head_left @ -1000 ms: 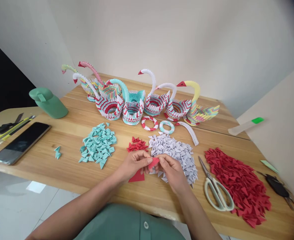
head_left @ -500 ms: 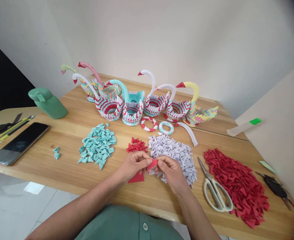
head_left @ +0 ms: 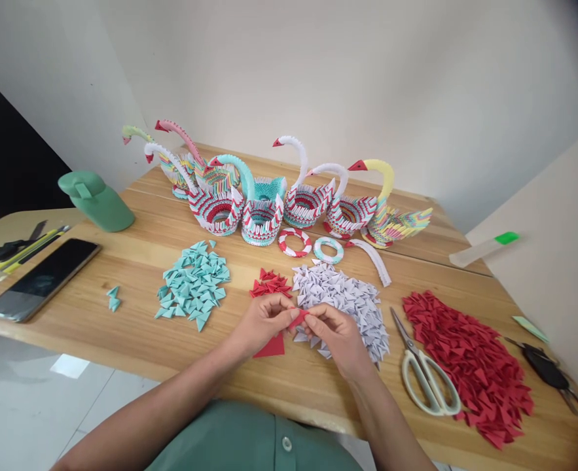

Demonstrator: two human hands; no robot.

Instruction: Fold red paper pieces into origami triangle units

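a: fingers first. the left hand (head_left: 264, 322) and the right hand (head_left: 335, 332) meet at the near edge of the table (head_left: 122, 327), and both pinch one small red paper piece (head_left: 299, 318) between thumb and fingertips, pressed together on it from either side.

b: where does that piece sit?

a: lifted just off the wood, between the two hands, right in front of the white pile (head_left: 342, 297). a flat red triangle (head_left: 271, 347) lies on the table under the left hand.

b: how would you fold it well?

a: my judgement: keep the edges lined up before pressing, hold the pinch close to the crease, and run a nail along it so the fold stays sharp. a loose grip would let such a small piece slip or skew.

b: and around them?

a: pale wooden planks. a teal pile (head_left: 193, 284) sits to the left, a small red heap (head_left: 270, 284) just beyond the hands, a big red pile (head_left: 470, 360) to the right, and scissors (head_left: 423, 373) lie between the white and the big red pile.

b: farther back?

a: a row of paper swans (head_left: 279, 190), with two paper rings (head_left: 311, 244) and a white curved strip (head_left: 372, 260) in front of them. a green cap (head_left: 95, 199) and a phone (head_left: 43, 278) lie at the left, keys (head_left: 546, 369) at the right edge.

b: the room?

a: plain light walls meeting in a corner behind the table, pale floor below.
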